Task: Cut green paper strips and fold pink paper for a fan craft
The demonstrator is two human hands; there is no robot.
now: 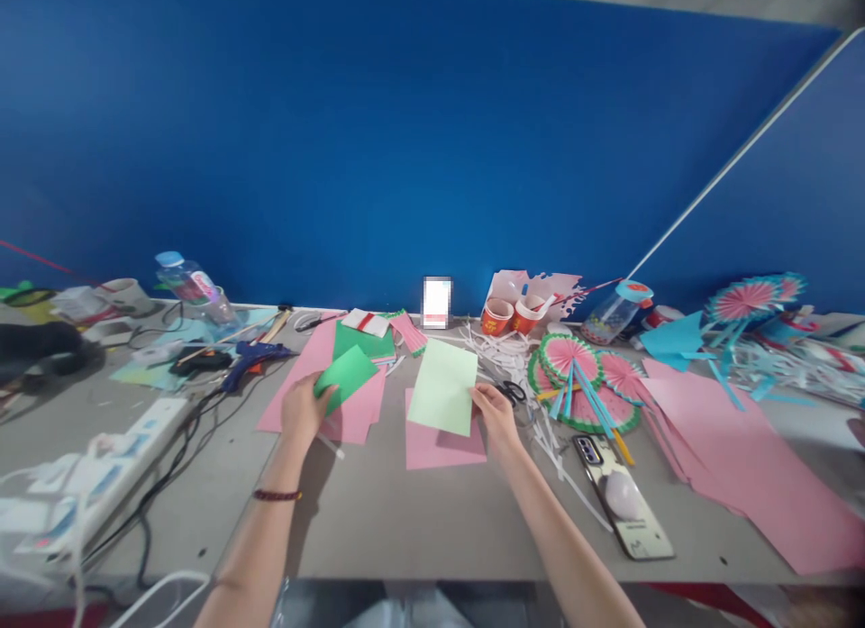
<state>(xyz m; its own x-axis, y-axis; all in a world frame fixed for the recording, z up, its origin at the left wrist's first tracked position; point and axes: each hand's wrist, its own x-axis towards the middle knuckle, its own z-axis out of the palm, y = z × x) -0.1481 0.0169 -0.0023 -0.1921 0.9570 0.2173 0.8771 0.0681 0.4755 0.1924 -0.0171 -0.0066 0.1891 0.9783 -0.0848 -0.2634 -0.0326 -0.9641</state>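
Observation:
My left hand (304, 407) grips a small rectangle of dark green paper (348, 376) by its lower left side, above the pink sheets (367, 416) on the left. In my right hand (496, 414) a larger pale green sheet (442, 385) is pinched at its right edge. It is held tilted over a pink paper (439, 452) lying on the table, covering part of it. Behind my left hand, another dark green sheet (365, 342) rests on the pink ones. Black-handled scissors (514, 391) lie just beyond my right hand.
Watermelon-patterned paper fans (571, 362), white paper strips (504, 349) and a phone (628, 502) lie to the right, with large pink sheets (757, 457) farther out. Red paper cups (497, 317) stand at the back. Leftward are a blue glue gun (253, 362), a power strip (135, 448) and a bottle (195, 286).

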